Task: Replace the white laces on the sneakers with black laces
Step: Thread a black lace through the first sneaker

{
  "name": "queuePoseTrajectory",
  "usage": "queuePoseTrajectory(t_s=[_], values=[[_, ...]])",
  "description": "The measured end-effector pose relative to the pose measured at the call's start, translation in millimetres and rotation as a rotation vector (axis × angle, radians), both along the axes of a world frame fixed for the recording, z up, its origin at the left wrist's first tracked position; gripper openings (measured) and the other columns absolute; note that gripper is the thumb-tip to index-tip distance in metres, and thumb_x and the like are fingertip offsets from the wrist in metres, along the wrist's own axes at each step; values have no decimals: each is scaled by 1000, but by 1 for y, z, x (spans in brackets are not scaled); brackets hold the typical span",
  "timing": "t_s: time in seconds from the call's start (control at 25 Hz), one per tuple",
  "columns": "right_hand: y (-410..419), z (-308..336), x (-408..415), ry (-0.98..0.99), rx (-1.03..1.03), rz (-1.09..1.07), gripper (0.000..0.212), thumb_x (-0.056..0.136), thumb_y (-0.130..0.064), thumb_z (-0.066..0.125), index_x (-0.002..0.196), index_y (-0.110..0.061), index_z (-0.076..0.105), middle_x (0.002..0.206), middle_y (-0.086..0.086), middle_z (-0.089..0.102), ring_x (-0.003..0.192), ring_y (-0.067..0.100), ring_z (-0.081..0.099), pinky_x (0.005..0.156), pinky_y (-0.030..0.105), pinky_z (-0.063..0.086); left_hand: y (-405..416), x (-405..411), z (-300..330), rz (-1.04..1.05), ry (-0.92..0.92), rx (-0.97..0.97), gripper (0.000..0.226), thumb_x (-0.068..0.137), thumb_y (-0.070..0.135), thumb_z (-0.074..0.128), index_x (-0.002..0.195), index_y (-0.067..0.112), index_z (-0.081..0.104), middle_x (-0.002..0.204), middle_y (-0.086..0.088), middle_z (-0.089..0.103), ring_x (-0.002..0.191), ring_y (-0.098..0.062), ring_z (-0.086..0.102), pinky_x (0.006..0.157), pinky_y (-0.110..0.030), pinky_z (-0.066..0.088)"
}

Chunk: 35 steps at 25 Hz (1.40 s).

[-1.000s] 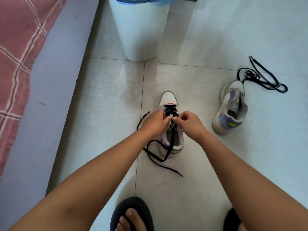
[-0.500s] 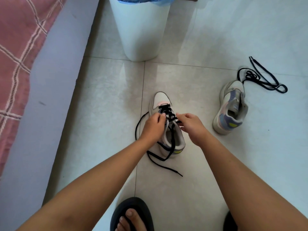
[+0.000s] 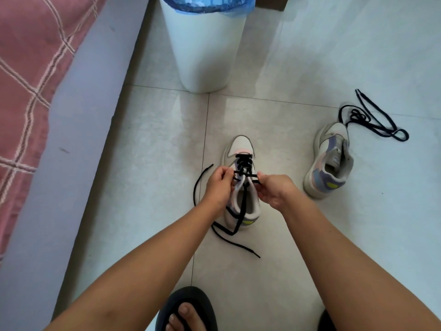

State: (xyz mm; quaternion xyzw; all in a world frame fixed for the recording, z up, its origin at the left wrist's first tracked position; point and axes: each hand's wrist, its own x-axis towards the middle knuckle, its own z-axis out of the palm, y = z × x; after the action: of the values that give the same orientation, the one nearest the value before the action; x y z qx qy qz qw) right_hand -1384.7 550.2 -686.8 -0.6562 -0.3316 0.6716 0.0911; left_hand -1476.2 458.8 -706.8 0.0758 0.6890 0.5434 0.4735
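A pale sneaker [image 3: 239, 146] stands on the tiled floor in front of me, toe pointing away. A black lace [image 3: 243, 163] is threaded through its lower eyelets. My left hand [image 3: 219, 187] pinches the lace at the shoe's left side. My right hand [image 3: 274, 189] pinches it at the right side. A stretch of lace runs taut between them across the tongue. Loose lace ends [image 3: 235, 244] trail on the floor near the heel. A second sneaker [image 3: 330, 161] without a lace lies tilted to the right, with another black lace [image 3: 374, 120] loose beyond it.
A white bin [image 3: 205, 51] with a blue liner stands just beyond the sneaker. A grey bed edge [image 3: 78, 130] with a pink checked cover [image 3: 26, 68] runs along the left. My feet in dark sandals [image 3: 188, 309] are at the bottom.
My hands have drawn apart to either side of the shoe, pulling the lace taut across the tongue. The sneaker has shifted slightly.
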Motion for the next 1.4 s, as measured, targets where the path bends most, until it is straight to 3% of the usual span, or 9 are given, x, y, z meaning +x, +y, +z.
queuePoseTrajectory(t_s=[0.24,0.36,0.48,0.6,0.76,0.88,1.04,1.2,1.4], values=[[-1,1,0,-170,313,313,32,88,-22,64,74,6,57,77,12,53,71,20,47,65,32,39,25,-26,18,-522,279,-167,28,98,28,45,76,11,53,75,-8,53,66,-19,47,63,-30,39],[-4,5,3,-64,212,126,24,92,-16,60,69,-9,53,75,10,60,67,18,55,65,30,47,14,-19,13,-307,20,-65,26,99,18,44,75,13,53,74,-4,56,62,-14,49,58,-24,43],[-14,15,9,-187,405,175,15,91,-24,60,86,-11,53,90,8,61,79,18,57,72,33,47,5,-16,10,-187,36,-69,15,99,20,43,90,14,53,80,-2,56,65,-12,51,59,-24,44],[-35,24,18,-479,647,416,28,90,-37,56,73,-15,56,78,3,58,75,21,52,65,28,35,-4,-27,9,-282,179,-87,29,93,13,48,122,15,46,108,-1,52,90,-13,53,76,-25,45],[-60,8,12,-633,452,795,40,87,-47,52,76,-11,67,90,11,62,95,31,54,69,30,38,-22,-20,2,-724,442,-166,76,86,22,62,149,16,20,152,0,15,140,-15,18,114,-32,23],[-58,12,8,-447,414,553,36,89,-24,53,54,-16,53,71,7,54,82,28,51,64,31,38,-18,-8,-5,-681,458,-140,88,83,27,63,151,20,8,159,4,1,145,-12,1,118,-33,11],[-55,38,11,-217,319,288,27,93,-18,50,75,-3,64,63,4,58,54,15,50,53,25,39,-7,6,-4,-526,541,-84,97,66,49,54,150,20,15,158,3,10,146,-12,6,118,-35,10],[-46,62,6,357,-333,-104,30,98,-19,43,69,-14,45,45,-3,37,38,9,34,47,23,34,1,8,2,-438,458,-110,115,48,48,56,151,25,9,157,1,16,144,-17,14,117,-41,13],[-52,71,11,319,-328,-136,29,102,-21,37,82,-7,53,47,0,43,34,8,39,36,17,40,11,20,-3,-273,98,-204,125,40,86,37,148,25,25,152,-6,31,139,-30,31,113,-53,25]])
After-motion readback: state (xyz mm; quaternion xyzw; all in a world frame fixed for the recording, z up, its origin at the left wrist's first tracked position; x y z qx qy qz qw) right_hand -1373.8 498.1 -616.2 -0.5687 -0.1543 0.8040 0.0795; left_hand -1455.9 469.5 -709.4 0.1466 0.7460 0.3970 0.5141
